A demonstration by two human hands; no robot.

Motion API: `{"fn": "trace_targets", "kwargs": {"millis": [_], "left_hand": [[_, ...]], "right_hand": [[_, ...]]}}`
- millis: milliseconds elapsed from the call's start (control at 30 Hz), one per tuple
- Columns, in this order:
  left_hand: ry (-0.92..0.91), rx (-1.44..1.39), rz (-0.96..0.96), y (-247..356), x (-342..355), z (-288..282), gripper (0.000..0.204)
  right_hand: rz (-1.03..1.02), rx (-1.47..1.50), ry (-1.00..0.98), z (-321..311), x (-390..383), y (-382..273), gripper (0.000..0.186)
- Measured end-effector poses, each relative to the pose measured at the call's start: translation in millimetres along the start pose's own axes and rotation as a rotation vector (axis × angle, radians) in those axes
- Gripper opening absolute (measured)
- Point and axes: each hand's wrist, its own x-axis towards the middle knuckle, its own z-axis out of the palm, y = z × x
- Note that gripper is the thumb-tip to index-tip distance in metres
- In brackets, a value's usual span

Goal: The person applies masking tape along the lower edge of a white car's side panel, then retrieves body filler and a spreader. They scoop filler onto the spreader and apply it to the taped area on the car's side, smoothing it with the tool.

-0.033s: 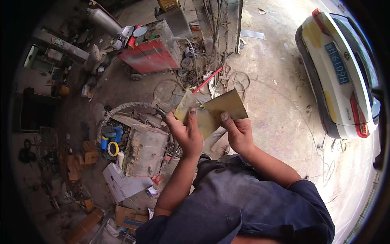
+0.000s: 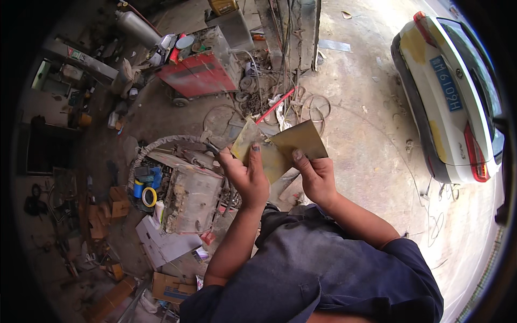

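Observation:
My left hand (image 2: 245, 177) is closed on a flat, squarish putty spreader (image 2: 274, 166), its thumb pressed on the face. Dull yellow smears cover this spreader. In my right hand (image 2: 318, 177) is a second putty spreader (image 2: 302, 139), darker olive, pinched with the thumb on top. The two spreaders meet or overlap at the middle, the right one's left corner lying over the left one. Dark grime marks both thumbs. Most of the fingers are hidden behind the spreaders.
A white car (image 2: 449, 102) with yellowish patches stands at the right. Ahead is a red cart (image 2: 199, 75) beside coiled cables and a red bar (image 2: 276, 105). To my left are a grimy grey box (image 2: 195, 202), a ribbed hose (image 2: 161, 141), tape rolls (image 2: 149, 197) and cardboard (image 2: 167, 288).

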Motion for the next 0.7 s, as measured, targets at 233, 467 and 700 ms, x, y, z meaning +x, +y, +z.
{"fn": "trace_targets", "kwargs": {"millis": [233, 467, 700], "left_hand": [[-0.049, 0.072, -0.017, -4, -3, 4, 0.035], [-0.121, 0.083, 0.03, 7, 18, 6, 0.04], [-0.105, -0.233, 0.051, 23, 78, 12, 0.035]], "right_hand": [[-0.239, -0.405, -0.092, -13, 1, -16, 0.029], [-0.227, -0.586, -0.102, -7, -4, -19, 0.038], [0.039, -0.585, -0.109, -20, -16, 8, 0.032]]}}
